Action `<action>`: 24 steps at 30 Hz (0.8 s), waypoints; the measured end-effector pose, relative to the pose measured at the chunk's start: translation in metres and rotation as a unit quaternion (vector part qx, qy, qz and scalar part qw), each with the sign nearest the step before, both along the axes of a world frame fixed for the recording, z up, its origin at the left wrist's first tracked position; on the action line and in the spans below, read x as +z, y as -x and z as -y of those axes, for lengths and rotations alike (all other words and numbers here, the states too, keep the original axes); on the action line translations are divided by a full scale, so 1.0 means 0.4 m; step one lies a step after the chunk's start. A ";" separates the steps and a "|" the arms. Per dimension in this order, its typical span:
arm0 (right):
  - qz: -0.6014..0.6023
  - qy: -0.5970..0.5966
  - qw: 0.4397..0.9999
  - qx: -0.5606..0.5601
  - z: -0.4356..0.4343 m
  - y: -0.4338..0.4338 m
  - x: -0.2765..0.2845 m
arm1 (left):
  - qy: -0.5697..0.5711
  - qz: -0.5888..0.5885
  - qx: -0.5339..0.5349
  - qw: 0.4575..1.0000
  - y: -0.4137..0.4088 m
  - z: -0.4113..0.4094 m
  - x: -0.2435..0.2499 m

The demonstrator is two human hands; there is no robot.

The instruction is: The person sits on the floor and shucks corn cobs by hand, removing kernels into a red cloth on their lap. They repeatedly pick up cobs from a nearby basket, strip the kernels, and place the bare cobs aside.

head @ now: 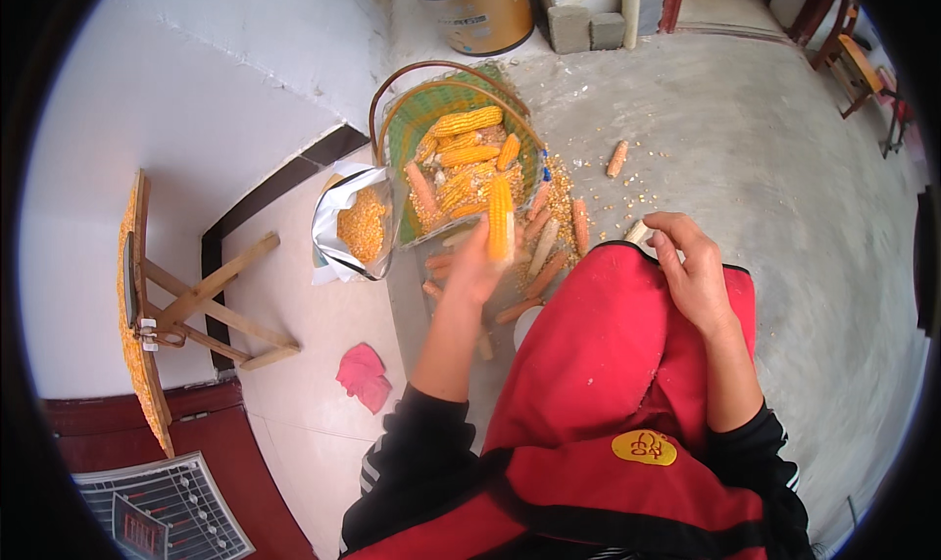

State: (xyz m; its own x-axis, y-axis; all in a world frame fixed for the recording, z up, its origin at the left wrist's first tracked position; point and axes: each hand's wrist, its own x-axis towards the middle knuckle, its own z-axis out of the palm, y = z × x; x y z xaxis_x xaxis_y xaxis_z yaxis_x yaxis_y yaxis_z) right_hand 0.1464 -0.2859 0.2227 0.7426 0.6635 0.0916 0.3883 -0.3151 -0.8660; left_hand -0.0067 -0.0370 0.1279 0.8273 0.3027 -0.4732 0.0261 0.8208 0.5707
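My left hand grips an ear of yellow corn, held upright beside the near rim of a green woven basket. Inside the basket lie several yellow ears, loose kernels and some stripped cobs. My right hand is over the knee of my red apron, thumb and fingers bent. By its fingertips a pale cob-like piece shows past the apron's edge; whether the hand holds it is unclear. Bare cobs and scattered kernels lie on the floor between basket and knee.
A white-lined bag of kernels stands left of the basket. A pink cloth lies on the floor. Further left is a folding wooden stand with a kernel-covered top. A lidded bucket and concrete blocks are behind.
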 end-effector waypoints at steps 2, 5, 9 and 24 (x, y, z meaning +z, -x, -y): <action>-0.031 -0.048 0.998 -0.027 0.009 0.019 0.017 | 0.011 0.040 0.047 0.998 -0.066 0.070 0.100; -0.132 -0.119 0.984 -0.006 0.005 0.067 0.068 | 0.022 0.101 0.053 0.993 -0.111 0.127 0.145; -0.166 -0.133 0.977 0.016 0.009 0.094 0.094 | 0.026 0.170 0.016 0.985 -0.147 0.205 0.208; -0.393 -0.259 0.882 -0.036 0.084 0.098 0.118 | -0.181 0.216 -0.021 0.959 -0.147 0.361 0.309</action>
State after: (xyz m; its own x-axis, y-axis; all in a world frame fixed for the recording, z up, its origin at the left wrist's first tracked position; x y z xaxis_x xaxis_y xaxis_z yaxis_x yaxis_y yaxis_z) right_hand 0.1071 -0.3196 0.2698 0.7508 0.6318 -0.1924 -0.4002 0.2034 -0.8936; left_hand 0.0521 -0.1812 0.2516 0.9373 0.3454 0.0464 -0.2486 0.5693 0.7837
